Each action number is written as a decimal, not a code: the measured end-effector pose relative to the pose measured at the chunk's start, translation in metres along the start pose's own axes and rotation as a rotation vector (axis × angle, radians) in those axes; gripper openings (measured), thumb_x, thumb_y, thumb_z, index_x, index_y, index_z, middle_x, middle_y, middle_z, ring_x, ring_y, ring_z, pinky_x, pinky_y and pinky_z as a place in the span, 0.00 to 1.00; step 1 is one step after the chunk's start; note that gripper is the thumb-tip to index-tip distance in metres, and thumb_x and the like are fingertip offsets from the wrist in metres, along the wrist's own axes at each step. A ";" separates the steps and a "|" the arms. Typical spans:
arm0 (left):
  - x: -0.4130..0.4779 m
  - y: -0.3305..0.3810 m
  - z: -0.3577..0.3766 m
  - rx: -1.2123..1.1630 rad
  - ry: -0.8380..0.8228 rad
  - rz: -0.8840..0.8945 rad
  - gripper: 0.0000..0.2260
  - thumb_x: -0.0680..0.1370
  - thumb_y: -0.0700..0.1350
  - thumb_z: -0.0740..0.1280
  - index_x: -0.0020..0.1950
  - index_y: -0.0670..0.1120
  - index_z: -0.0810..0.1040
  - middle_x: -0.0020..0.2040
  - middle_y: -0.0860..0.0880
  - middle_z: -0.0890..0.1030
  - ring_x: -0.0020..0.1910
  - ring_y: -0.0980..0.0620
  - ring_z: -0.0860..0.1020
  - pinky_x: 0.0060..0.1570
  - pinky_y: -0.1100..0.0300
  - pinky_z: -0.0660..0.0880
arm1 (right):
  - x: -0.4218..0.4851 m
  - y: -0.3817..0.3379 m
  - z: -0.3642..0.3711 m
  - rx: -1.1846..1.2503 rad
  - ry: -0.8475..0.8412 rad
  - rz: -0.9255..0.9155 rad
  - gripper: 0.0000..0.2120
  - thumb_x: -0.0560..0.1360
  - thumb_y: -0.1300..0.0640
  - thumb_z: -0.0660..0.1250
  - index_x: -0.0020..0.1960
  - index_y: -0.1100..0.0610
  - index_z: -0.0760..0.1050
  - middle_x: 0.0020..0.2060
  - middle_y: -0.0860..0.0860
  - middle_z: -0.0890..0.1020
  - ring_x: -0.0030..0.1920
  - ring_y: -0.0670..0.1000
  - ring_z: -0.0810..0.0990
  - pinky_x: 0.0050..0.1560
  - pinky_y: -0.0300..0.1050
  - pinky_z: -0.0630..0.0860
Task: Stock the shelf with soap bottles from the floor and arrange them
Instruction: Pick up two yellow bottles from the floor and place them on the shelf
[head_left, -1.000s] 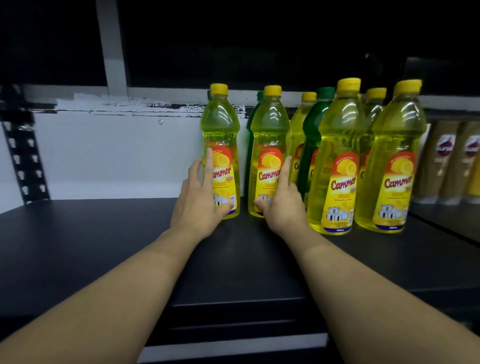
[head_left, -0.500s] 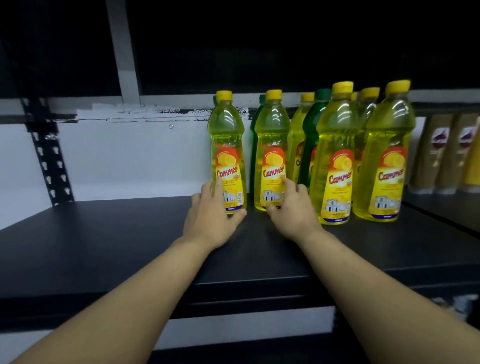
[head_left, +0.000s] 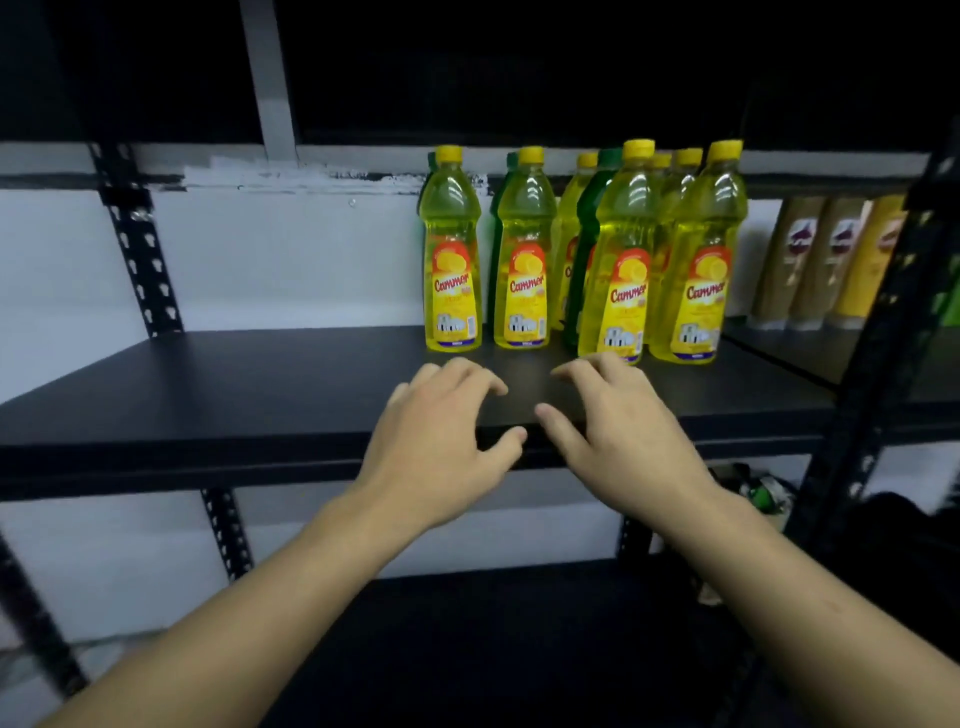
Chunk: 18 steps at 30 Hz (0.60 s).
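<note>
Where the soap stands: soap bottles (head_left: 525, 254) upright on the black shelf (head_left: 208, 395), clustered toward its right end.
Front: four yellow ones with yellow caps, the right pair nearer the shelf edge.
Behind: more yellow ones and green bottles (head_left: 589, 249), partly hidden.
Labels: yellow, red arch, lemon, "Cammer" in red script; small print unreadable.
Left hand (head_left: 441, 431): empty, fingers loosely curled, over the shelf's front edge.
Right hand (head_left: 618, 426): empty, loosely curled, fingertips near the third bottle's base.
Far right: brown pouches (head_left: 831, 260), writing blurred.
</note>
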<state>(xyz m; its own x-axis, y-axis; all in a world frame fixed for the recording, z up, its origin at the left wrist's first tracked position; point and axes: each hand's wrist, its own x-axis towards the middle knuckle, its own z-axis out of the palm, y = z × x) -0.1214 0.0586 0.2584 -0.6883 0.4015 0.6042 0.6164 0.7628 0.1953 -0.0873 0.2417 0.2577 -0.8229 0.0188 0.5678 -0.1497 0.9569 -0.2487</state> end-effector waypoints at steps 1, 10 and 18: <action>-0.010 0.003 -0.001 0.005 -0.008 0.022 0.18 0.76 0.61 0.65 0.62 0.54 0.75 0.60 0.59 0.75 0.59 0.55 0.72 0.61 0.53 0.70 | -0.012 -0.001 -0.002 -0.010 -0.001 -0.008 0.22 0.80 0.42 0.63 0.68 0.53 0.72 0.64 0.49 0.72 0.65 0.53 0.70 0.60 0.48 0.72; -0.086 0.009 0.045 0.045 -0.225 0.020 0.19 0.78 0.60 0.63 0.66 0.54 0.73 0.64 0.58 0.73 0.62 0.53 0.71 0.63 0.54 0.67 | -0.114 0.007 0.043 -0.006 -0.211 0.090 0.20 0.79 0.44 0.63 0.68 0.52 0.71 0.64 0.50 0.70 0.65 0.54 0.70 0.61 0.50 0.73; -0.182 -0.015 0.159 -0.015 -0.626 -0.172 0.21 0.78 0.59 0.64 0.68 0.52 0.73 0.65 0.53 0.74 0.62 0.50 0.73 0.59 0.51 0.71 | -0.208 0.037 0.137 -0.005 -0.612 0.304 0.22 0.77 0.42 0.63 0.68 0.50 0.71 0.62 0.49 0.70 0.62 0.57 0.72 0.59 0.57 0.75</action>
<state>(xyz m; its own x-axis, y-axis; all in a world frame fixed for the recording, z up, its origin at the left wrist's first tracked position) -0.0661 0.0547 0.0232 -0.8676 0.4972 -0.0009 0.4795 0.8372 0.2631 0.0037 0.2340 0.0227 -0.9900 0.1212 -0.0725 0.1382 0.9366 -0.3221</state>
